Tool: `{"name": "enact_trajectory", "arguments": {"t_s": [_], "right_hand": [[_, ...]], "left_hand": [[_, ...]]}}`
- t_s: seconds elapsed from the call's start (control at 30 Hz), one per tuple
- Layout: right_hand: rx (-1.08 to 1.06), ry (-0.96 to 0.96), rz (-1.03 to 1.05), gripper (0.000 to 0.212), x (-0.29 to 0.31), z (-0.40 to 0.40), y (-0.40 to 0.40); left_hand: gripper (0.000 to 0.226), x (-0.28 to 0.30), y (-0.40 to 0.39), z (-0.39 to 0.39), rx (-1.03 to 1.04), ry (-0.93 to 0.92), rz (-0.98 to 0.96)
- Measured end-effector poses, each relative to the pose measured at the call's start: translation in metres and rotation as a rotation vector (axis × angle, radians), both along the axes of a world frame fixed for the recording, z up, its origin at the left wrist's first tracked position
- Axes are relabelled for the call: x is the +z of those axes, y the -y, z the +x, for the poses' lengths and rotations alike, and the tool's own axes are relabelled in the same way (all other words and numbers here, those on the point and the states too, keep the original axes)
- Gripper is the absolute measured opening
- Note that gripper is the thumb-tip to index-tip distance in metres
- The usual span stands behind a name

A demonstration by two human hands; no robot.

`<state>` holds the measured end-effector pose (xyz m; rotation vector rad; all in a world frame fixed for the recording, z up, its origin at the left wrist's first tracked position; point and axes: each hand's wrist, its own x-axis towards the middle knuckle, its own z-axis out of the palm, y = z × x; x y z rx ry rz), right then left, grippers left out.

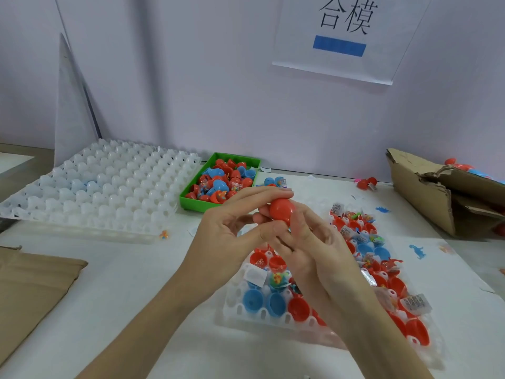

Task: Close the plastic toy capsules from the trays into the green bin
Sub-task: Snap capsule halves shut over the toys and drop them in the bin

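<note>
Just one red capsule, two trays.

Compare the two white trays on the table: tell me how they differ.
The far white tray lies dome-side up at the left and carries almost nothing; the near white tray lies under the hands with its cups up, holding red and blue capsule halves and small toy packets. The far one shows more rows. Both are translucent white plastic.

A toy-packing workstation: beside the green bin of capsules lie white moulded trays, behind it a partition wall carries a printed station sign, and torn cardboard boxes sit to its right.
</note>
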<state>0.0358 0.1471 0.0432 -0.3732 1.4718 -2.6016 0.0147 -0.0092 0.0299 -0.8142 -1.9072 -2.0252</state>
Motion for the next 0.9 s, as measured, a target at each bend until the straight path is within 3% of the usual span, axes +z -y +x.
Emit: {"name": "enact_trajectory", "arguments": {"t_s": [0.13,0.4,0.53,0.67,0.77,0.9], "right_hand": [[-0.136,-0.071,0.094,0.039,0.001,0.004,0.003],[-0.195,-0.139,0.181,0.036,-0.004,0.001,-0.003],[-0.473,-0.436,0.579,0.034,-0.013,-0.007,-0.007],[-0.624,-0.573,0.967,0.043,-0.024,-0.013,-0.01],[-0.636,-0.63,1.083,0.043,-0.03,-0.014,-0.009],[-0.705,-0.699,1.159,0.045,-0.03,-0.012,-0.007]], "left_hand": [[0.04,-0.006,-0.006,0.0,0.022,-0.021,0.025],[0.041,-0.01,-0.008,-0.002,0.037,-0.02,-0.061],[0.037,-0.011,-0.008,-0.001,-0.069,0.163,-0.031],[0.033,-0.009,-0.012,0.0,0.045,0.375,0.091],[0.033,-0.012,-0.011,-0.003,0.076,0.391,0.03],[0.039,-0.01,-0.009,-0.002,-0.007,0.481,0.099]]}}
